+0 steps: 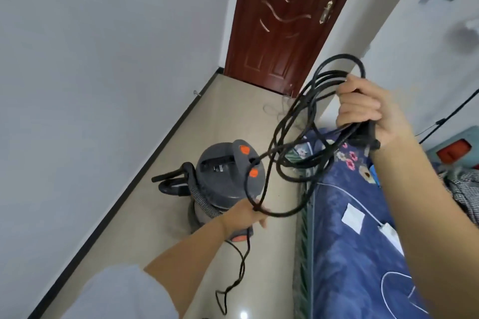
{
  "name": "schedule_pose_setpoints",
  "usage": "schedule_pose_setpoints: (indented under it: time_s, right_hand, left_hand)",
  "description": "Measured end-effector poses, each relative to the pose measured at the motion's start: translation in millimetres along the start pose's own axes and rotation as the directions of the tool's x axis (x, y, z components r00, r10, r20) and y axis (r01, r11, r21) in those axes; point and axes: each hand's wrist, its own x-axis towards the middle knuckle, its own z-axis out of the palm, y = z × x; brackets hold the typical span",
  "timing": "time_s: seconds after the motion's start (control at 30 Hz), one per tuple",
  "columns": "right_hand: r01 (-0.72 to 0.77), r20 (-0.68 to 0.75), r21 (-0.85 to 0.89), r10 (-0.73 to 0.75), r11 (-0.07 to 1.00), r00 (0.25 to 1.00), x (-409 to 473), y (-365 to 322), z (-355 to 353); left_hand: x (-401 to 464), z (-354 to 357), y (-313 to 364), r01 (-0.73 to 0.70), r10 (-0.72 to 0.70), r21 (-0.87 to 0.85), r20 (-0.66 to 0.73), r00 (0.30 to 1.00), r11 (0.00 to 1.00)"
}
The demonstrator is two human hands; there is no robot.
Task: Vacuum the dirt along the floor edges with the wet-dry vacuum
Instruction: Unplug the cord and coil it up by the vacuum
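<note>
Soft, even daylight is filling the room, casting only faint shadows. A small glare spot is shining on the glossy floor [243, 314]. Wide-angle distortion is bending the edges, and the upper right corner is blurring.

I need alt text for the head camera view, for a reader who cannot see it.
A person's right hand grips a coiled bundle of black power cable, while the left hand pinches one loop lower down. Behind it, a grey drum-shaped vacuum with orange buttons stands on the beige tiled floor, beside a bed with a blue floral cover.
</note>
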Motion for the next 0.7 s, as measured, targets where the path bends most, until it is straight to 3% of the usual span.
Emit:
schedule_pose_setpoints:
  time_s: [0.1, 0.13, 0.2, 0.27, 0.3, 0.33, 0.37, 0.4, 0.47, 0.5, 0.57, 0.6, 0.63, 0.7]
  right_hand:
    - [0.327, -0.185, 0.139, -0.3, 0.935, 0.936, -24.7, -38.6, -19.8]
    - [0.484, -0.3, 0.124, -0.432, 0.867, 0.851, -30.7, -48.8, -27.9]
    - [0.69, -0.58, -0.113, -0.611, 0.715, 0.539, -31.1, -62.5, -43.1]
    - [0.595, -0.697, -0.462, -0.684, 0.657, 0.214, -16.5, -55.0, -63.2]
    - [0.458, -0.702, -0.585, -0.7, 0.669, 0.126, -4.1, -41.5, -71.8]
    - [0.28, -0.696, -0.668, -0.712, 0.69, 0.095, 9.7, -23.2, -80.7]
    - [0.087, -0.683, -0.711, -0.715, 0.697, 0.147, 24.7, -1.4, -84.7]
    - [-0.09, -0.688, -0.715, -0.675, 0.693, 0.265, 38.6, 22.4, -88.0]
    - [-0.325, -0.692, -0.686, -0.444, 0.651, 0.569, 59.7, 67.8, -81.3]
    - [-0.406, -0.653, -0.708, -0.317, 0.578, 0.688, 66.2, 87.2, -74.8]
    - [-0.463, -0.562, -0.798, -0.2, 0.386, 0.802, 73.4, 114.1, -65.3]
    - [-0.445, -0.529, -0.822, -0.186, 0.356, 0.828, 75.8, 122.6, -62.5]
    - [-0.418, -0.518, -0.801, -0.146, 0.43, 0.843, 77.3, 128.9, -58.4]
    - [-0.342, -0.5, -0.631, -0.028, 0.696, 0.865, 80.1, 134.6, -55.7]
  left_hand:
    - [-17.6, -27.7, -72.4, 0.215, -0.204, 0.223, -0.071, 0.976, 0.951]
    - [-35.3, -44.6, -90.9, 0.273, -0.255, 0.278, -0.1, 0.962, 0.921]
    - [-62.1, -80.6, -102.1, 0.354, -0.31, 0.324, -0.18, 0.933, 0.877]
    - [-67.7, -111.6, -74.8, 0.367, -0.305, 0.493, -0.205, 0.93, 0.789]
    - [-62.7, -120.4, -53.5, 0.327, -0.28, 0.628, -0.177, 0.944, 0.706]
    - [-55.6, -124.7, -28.4, 0.226, -0.217, 0.762, -0.114, 0.969, 0.607]
    - [-47.8, -123.6, -4.2, 0.093, -0.152, 0.864, -0.02, 0.988, 0.495]
    - [-39.5, -118.2, 19.6, -0.023, -0.121, 0.922, 0.075, 0.99, 0.386]
    - [-25.5, -107.5, 56.2, -0.176, -0.075, 0.953, 0.2, 0.977, 0.248]
    - [-18.8, -105.5, 69.1, -0.203, -0.037, 0.951, 0.217, 0.976, 0.234]
    - [-7.5, -108.4, 90.1, -0.194, 0.065, 0.941, 0.183, 0.981, 0.279]
    - [-4.6, -112.4, 96.0, -0.187, 0.128, 0.924, 0.152, 0.98, 0.333]
    - [-4.3, -116.6, 98.4, -0.19, 0.181, 0.897, 0.126, 0.975, 0.399]
    - [-6.0, -123.4, 93.8, -0.203, 0.27, 0.815, 0.059, 0.961, 0.543]
